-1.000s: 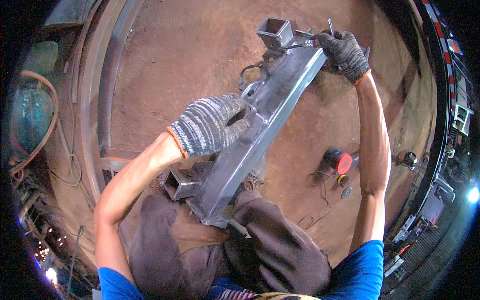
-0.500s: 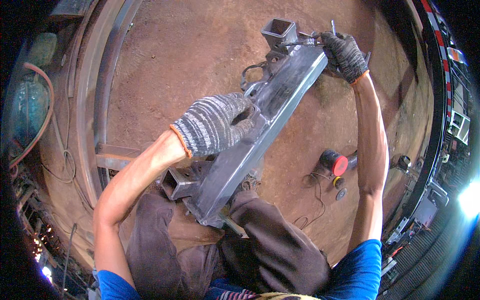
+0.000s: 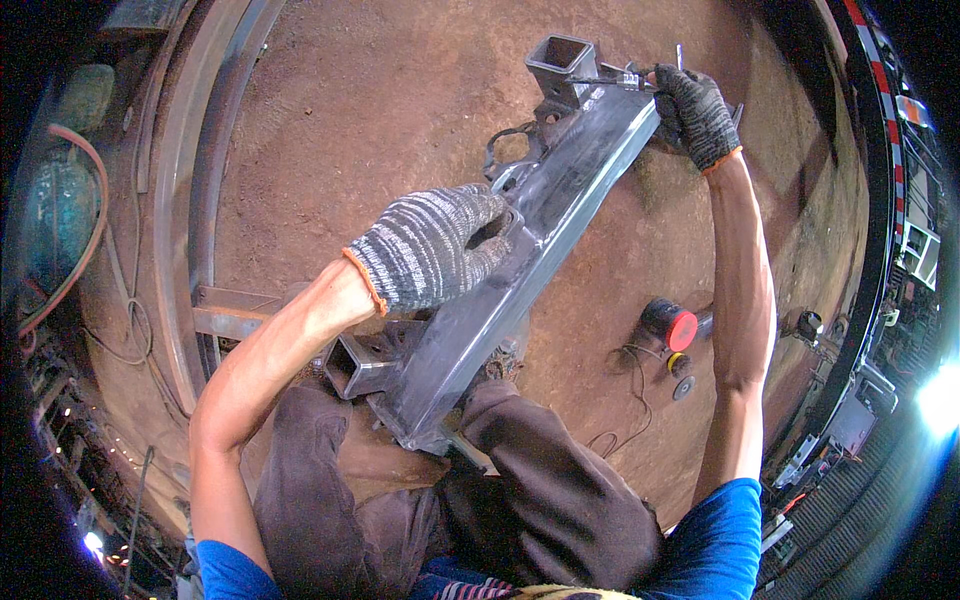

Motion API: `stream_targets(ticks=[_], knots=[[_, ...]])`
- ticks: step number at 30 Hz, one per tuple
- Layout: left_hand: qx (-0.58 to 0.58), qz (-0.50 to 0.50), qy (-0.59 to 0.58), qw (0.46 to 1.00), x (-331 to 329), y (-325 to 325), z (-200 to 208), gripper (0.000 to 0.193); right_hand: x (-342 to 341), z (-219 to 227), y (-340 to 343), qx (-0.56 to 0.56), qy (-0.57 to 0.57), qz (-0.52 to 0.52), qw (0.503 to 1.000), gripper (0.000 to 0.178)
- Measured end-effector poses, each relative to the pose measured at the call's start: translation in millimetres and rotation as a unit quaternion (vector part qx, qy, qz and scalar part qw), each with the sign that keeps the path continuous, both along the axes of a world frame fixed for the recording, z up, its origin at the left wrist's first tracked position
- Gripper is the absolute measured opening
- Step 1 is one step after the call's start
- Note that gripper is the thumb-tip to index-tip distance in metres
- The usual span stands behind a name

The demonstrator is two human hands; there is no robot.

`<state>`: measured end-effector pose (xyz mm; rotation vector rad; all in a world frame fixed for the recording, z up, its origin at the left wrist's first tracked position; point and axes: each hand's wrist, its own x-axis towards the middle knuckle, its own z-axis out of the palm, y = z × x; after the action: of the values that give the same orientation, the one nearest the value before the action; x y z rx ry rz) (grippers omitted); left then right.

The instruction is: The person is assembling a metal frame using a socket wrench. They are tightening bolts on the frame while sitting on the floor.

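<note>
Across my knees slants a dark grey steel beam (image 3: 470,330), its far end up and to the right. Square tube stubs (image 3: 562,58) stick out at both ends on its left side. My left hand (image 3: 432,248), in a striped knit glove, pinches a small edge at the beam's middle; the fingertips are partly hidden. Gloved too, my right hand (image 3: 693,115) is closed at the far end. It grips a thin metal tool (image 3: 620,80) that lies across the beam, with a short bar standing up beside the fingers. The tool's exact kind is unclear.
An angle grinder (image 3: 668,323) with a red disc lies on the brown floor to the right, with small discs and a cord near it. Long steel profiles (image 3: 176,200) run along the left, beside a red hose (image 3: 104,200). Sparks and a bright light show at the edges.
My right hand and the tool have shifted slightly to the right. The beam's far end has moved slightly right as well. My left hand keeps its hold.
</note>
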<state>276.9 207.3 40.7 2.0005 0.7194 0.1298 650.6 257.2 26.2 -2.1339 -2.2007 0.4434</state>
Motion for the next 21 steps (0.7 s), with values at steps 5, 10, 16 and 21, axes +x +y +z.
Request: stream_targets(ticks=[5,10,16,21], knots=[[-0.002,0.0,0.001,1.0,4.2,0.3,1.2,0.039,3.8,-2.0,-2.1,-0.005,0.005,-0.011,1.0,0.032],[0.001,0.006,-0.005,1.0,1.0,-0.5,0.8,0.039,1.5,-6.1,0.0,-0.007,0.007,-0.013,1.0,0.033],[-0.01,-0.005,0.01,1.0,2.6,1.1,6.5,0.039,4.5,-6.9,0.2,-0.001,-0.01,0.008,1.0,0.034],[-0.008,-0.002,0.011,1.0,-0.1,-1.3,1.1,0.038,-1.9,0.5,6.5,-0.148,0.366,-0.229,0.89,0.009]])
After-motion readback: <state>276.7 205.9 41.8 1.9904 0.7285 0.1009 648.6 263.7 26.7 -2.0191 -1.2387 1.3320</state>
